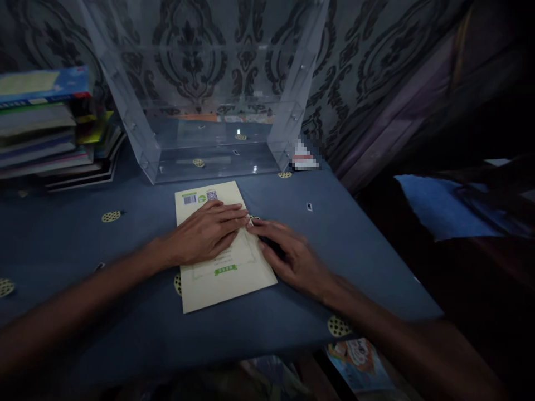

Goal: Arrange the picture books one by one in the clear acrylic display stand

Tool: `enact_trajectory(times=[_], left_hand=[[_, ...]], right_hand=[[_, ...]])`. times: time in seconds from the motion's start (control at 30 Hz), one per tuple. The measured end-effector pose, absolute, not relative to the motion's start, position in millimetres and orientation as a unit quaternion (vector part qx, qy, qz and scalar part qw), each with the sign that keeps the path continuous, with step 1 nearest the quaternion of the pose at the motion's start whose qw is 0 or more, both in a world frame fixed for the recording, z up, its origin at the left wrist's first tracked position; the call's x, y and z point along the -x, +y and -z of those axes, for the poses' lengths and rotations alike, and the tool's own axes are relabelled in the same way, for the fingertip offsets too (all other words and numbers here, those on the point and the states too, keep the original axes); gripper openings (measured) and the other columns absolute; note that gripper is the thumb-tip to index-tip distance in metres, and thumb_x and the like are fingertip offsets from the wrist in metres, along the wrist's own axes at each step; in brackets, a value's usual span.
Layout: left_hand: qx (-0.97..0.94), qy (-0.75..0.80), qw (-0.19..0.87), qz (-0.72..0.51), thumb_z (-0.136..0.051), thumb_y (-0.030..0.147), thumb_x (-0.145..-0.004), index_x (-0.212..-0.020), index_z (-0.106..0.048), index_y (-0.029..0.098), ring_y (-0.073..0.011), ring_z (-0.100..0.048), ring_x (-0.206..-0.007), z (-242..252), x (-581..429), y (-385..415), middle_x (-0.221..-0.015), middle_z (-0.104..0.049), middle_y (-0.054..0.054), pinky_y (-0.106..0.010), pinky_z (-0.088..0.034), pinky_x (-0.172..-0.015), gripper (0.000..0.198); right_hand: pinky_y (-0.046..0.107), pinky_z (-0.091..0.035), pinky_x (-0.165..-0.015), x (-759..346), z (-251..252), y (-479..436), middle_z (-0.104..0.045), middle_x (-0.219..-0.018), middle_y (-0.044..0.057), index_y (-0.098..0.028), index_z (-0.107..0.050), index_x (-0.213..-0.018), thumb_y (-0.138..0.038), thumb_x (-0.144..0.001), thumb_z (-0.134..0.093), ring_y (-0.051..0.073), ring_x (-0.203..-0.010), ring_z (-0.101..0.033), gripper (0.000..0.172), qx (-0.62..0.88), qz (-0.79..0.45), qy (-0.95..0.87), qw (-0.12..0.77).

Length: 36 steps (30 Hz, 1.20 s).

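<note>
A cream-coloured booklet (pixel 196 292) with green print, a barcode and a QR code lies on the cloth-covered table. My left hand (pixel 211 231) rests flat across its middle, fingers stretched toward the right edge, and hides part of the print. At that right edge is my right hand (pixel 292 256), its fingertips and thumb touching the booklet with a dark gap between them. The fingertips of both hands nearly meet there. Just beyond the booklet stands a clear plastic display rack (pixel 152 153).
A stack of books (pixel 45 133) stands at the back left. The blue tablecloth (pixel 137 328) carries pineapple prints. Patterned wallpaper (pixel 188 44) rises behind the rack. Past the table's right edge, a blue cloth-like piece (pixel 451 206) shows in the dark. A colourful printed item (pixel 359 362) is below the front edge.
</note>
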State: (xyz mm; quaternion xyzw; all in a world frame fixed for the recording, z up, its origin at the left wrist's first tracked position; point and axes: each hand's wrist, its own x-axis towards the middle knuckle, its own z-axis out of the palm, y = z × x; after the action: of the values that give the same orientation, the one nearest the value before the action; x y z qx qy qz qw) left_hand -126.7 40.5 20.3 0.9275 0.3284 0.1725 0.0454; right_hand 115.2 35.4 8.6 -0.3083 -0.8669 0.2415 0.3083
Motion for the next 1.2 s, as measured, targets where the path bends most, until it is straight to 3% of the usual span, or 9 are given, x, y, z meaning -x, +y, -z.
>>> enact_trajectory(times=[0.53,0.9,1.2], left_hand=[[-0.941,0.291,0.076,-0.154,-0.043,0.023,-0.101,-0.14,-0.05,0.014,-0.0244,-0.048,-0.137,-27.8,110.4,-10.8,-0.144,-0.055,-0.011,-0.048,-0.037,-0.113,0.04],[-0.946,0.269,0.105,-0.147,-0.051,0.031,-0.098,-0.144,-0.041,0.013,-0.0229,-0.042,-0.142,-28.8,113.1,-44.0,-0.148,-0.051,-0.012,-0.046,-0.026,-0.121,0.051],[-0.947,0.262,0.137,-0.128,-0.062,0.034,-0.092,-0.147,-0.036,0.011,-0.023,-0.034,-0.146,-30.0,114.3,-86.3,-0.15,-0.047,-0.015,-0.048,-0.02,-0.124,0.065]], right_hand=[[0.04,-0.056,-0.099,-139.7,-16.6,-19.0,-0.073,-0.118,0.01,-0.021,-0.063,-0.127,-0.011,-0.095,-0.05,0.023,-0.122,-0.062,0.036,0.286,-0.241,-0.878,0.3],[0.041,-0.057,-0.098,-142.4,-18.8,-57.5,-0.074,-0.115,0.01,-0.019,-0.06,-0.127,-0.01,-0.093,-0.052,0.023,-0.122,-0.062,0.036,0.289,-0.221,-0.881,0.303],[0.035,-0.058,-0.095,-143.4,-20.9,-91.6,-0.076,-0.108,0.009,-0.019,-0.065,-0.111,-0.007,-0.088,-0.054,0.021,-0.116,-0.064,0.028,0.276,-0.213,-0.883,0.315]])
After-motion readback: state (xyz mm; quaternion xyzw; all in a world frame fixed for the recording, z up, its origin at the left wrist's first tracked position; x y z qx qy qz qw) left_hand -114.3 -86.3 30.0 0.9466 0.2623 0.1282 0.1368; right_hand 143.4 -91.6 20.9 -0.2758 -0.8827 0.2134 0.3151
